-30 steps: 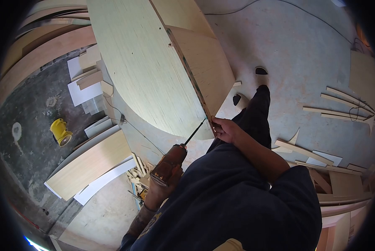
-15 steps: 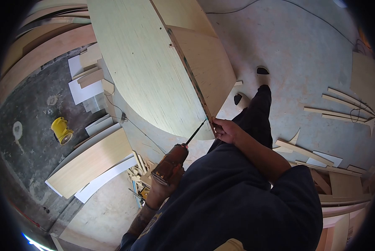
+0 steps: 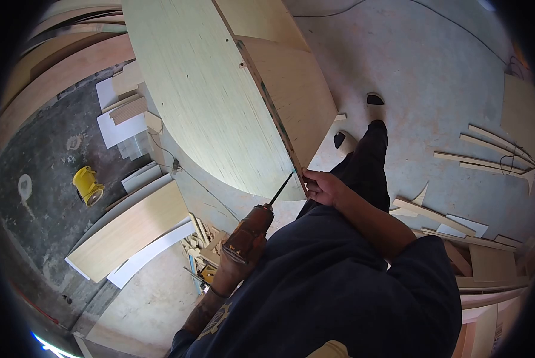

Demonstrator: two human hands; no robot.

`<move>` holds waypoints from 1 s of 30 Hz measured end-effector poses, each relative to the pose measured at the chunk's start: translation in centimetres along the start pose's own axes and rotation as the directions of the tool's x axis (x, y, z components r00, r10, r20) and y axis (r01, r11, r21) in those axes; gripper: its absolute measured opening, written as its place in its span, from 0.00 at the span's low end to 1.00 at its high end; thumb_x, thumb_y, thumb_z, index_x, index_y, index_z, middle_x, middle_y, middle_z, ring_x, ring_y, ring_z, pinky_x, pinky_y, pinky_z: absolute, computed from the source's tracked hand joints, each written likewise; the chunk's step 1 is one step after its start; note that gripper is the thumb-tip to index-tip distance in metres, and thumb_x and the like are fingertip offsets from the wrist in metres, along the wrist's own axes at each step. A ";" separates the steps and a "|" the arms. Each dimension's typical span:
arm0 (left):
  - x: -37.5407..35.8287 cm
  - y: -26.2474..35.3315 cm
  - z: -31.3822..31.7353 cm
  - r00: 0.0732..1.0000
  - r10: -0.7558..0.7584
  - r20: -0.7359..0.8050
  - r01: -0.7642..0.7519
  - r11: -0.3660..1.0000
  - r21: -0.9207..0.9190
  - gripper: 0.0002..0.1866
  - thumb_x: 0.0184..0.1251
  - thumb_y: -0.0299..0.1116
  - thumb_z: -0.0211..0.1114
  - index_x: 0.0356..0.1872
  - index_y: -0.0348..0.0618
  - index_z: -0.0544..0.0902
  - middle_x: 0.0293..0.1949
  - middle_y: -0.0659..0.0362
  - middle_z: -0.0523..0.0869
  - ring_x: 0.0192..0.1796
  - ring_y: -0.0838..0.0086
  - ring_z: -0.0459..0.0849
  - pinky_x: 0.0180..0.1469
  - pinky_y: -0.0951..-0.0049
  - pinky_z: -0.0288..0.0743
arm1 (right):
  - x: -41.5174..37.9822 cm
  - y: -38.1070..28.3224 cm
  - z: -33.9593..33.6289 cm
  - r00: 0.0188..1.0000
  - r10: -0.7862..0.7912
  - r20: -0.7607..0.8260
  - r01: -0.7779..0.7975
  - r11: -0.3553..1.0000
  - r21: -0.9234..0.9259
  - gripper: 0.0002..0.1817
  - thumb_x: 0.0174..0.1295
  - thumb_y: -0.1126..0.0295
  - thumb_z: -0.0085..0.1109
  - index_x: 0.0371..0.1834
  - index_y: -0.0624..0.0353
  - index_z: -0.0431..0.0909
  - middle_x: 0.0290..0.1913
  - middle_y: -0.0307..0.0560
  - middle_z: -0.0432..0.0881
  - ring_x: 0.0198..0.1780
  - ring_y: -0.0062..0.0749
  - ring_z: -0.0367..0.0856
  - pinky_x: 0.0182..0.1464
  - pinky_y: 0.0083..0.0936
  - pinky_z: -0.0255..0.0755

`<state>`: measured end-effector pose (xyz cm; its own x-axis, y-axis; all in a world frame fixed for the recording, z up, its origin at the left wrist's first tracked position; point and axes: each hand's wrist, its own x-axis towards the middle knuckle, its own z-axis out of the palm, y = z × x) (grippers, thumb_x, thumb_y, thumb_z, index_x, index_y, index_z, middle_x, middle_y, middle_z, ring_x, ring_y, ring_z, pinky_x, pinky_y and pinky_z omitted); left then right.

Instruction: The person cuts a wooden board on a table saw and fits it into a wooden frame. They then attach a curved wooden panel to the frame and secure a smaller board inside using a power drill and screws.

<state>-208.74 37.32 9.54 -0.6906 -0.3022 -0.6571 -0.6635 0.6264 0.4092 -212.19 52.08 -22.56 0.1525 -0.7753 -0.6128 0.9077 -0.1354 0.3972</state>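
Observation:
My left hand [image 3: 239,262] is wrapped round the body of a worn, orange-brown power drill [image 3: 248,234]. Its long dark bit points up and right, the tip at the near corner of a large pale plywood panel [image 3: 220,119] with a curved side. Close beside the tip, my right hand [image 3: 323,187] is closed, thumb and forefinger at the panel's dark edge and the other fingers curled under. Another plywood face [image 3: 297,89] adjoins that edge, sloping away on the right. Whether a screw sits at the bit's tip is too small to tell.
A yellow container [image 3: 88,186] stands on the dark floor at left. Curved plywood pieces [image 3: 130,232] and wood offcuts [image 3: 205,241] lie nearby. Thin wooden strips [image 3: 488,155] are spread on the right, and a cable [image 3: 446,25] crosses the floor at top.
The drill and my left hand have shifted slightly right and up, towards the panel's edge. My right hand keeps its place.

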 end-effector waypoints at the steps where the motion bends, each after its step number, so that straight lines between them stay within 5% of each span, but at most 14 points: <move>1: 0.1 -0.2 0.0 1.000 0.000 0.002 0.000 1.000 0.000 0.14 0.74 0.34 0.70 0.54 0.41 0.84 0.39 0.53 0.91 0.40 0.62 0.92 0.41 0.63 0.85 | 0.1 -0.1 0.0 1.000 0.008 0.012 -0.008 1.000 -0.004 0.12 0.81 0.62 0.57 0.52 0.58 0.83 0.40 0.34 0.85 0.21 0.15 0.55 0.48 0.28 0.73; 11: 0.8 -0.6 0.0 0.998 -0.033 0.046 0.030 0.998 0.053 0.16 0.74 0.37 0.71 0.57 0.41 0.83 0.42 0.51 0.91 0.43 0.58 0.93 0.44 0.61 0.86 | 0.0 -0.1 0.0 1.000 0.015 -0.007 -0.015 1.000 0.002 0.11 0.80 0.63 0.57 0.53 0.58 0.83 0.41 0.33 0.84 0.21 0.14 0.56 0.54 0.31 0.77; 23: 0.9 -1.0 0.8 0.999 -0.002 0.043 -0.001 0.997 0.072 0.15 0.73 0.36 0.70 0.55 0.41 0.84 0.41 0.49 0.90 0.41 0.55 0.91 0.42 0.61 0.85 | -0.1 -0.4 -0.2 0.998 0.057 -0.008 -0.057 0.998 0.003 0.13 0.81 0.62 0.57 0.54 0.61 0.83 0.46 0.37 0.86 0.21 0.15 0.55 0.45 0.27 0.68; 25: 0.6 -1.4 1.0 0.997 0.048 0.065 -0.058 0.987 0.152 0.15 0.73 0.36 0.70 0.55 0.41 0.84 0.41 0.50 0.89 0.40 0.54 0.91 0.42 0.61 0.85 | -0.3 -0.4 0.0 0.998 0.057 -0.019 -0.057 0.998 0.000 0.12 0.80 0.61 0.57 0.51 0.57 0.83 0.38 0.32 0.84 0.20 0.14 0.56 0.44 0.26 0.73; 26: 0.4 -1.5 1.2 0.999 -0.033 0.043 0.031 0.998 0.045 0.15 0.73 0.36 0.70 0.55 0.41 0.84 0.42 0.50 0.89 0.41 0.54 0.91 0.42 0.60 0.85 | -0.4 -0.5 0.0 0.998 0.060 -0.018 -0.060 0.998 -0.002 0.12 0.80 0.61 0.57 0.51 0.57 0.83 0.38 0.32 0.84 0.20 0.14 0.56 0.44 0.26 0.73; 30: 0.6 -0.5 1.5 0.994 -0.105 0.001 0.105 0.993 -0.049 0.16 0.73 0.37 0.69 0.55 0.41 0.84 0.44 0.50 0.90 0.45 0.54 0.91 0.45 0.59 0.86 | -0.5 -0.8 -0.3 0.995 0.097 0.005 -0.096 0.995 -0.019 0.11 0.80 0.61 0.57 0.48 0.55 0.84 0.40 0.32 0.85 0.20 0.13 0.56 0.33 0.21 0.60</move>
<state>-208.40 37.93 7.98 -0.6168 -0.3658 -0.6970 -0.7456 0.5553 0.3683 -212.90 52.76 -22.76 0.2374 -0.7881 -0.5679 0.8959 -0.0485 0.4417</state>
